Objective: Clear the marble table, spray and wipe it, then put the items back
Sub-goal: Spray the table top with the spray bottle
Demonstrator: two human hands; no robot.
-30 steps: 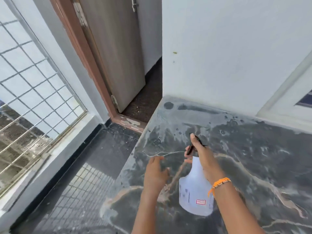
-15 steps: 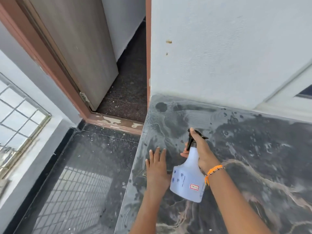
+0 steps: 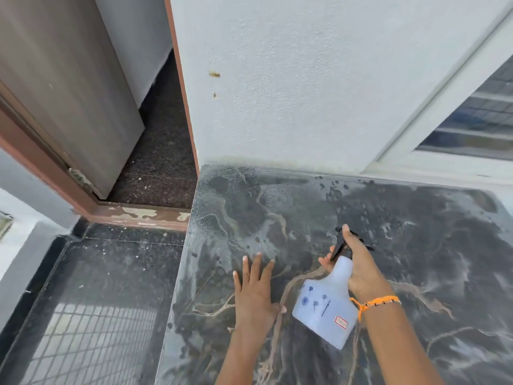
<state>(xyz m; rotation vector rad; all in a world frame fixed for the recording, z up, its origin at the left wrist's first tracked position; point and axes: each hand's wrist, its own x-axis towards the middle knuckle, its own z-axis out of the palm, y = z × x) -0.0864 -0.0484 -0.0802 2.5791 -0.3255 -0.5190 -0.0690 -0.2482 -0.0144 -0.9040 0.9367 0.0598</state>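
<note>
The dark marble table (image 3: 416,245) fills the lower right, its surface streaked and dotted with wet droplets near the wall. My right hand (image 3: 358,268) grips the neck and black trigger of a pale blue spray bottle (image 3: 327,309), held tilted above the table with the nozzle aimed toward the far left corner. My left hand (image 3: 255,290) lies flat on the marble near the table's left edge, fingers straight and spread. An orange thread band circles my right wrist.
A white wall (image 3: 305,93) backs the table, with a window frame (image 3: 458,129) at the right. Left of the table's edge the dark floor (image 3: 111,287) drops away toward a brown door frame (image 3: 133,215) and an open grey door (image 3: 69,87).
My left hand has gone from hovering with curled fingers to lying flat on the marble. The view has shifted right and closer to the table's corner; the bottle stays in my right hand.
</note>
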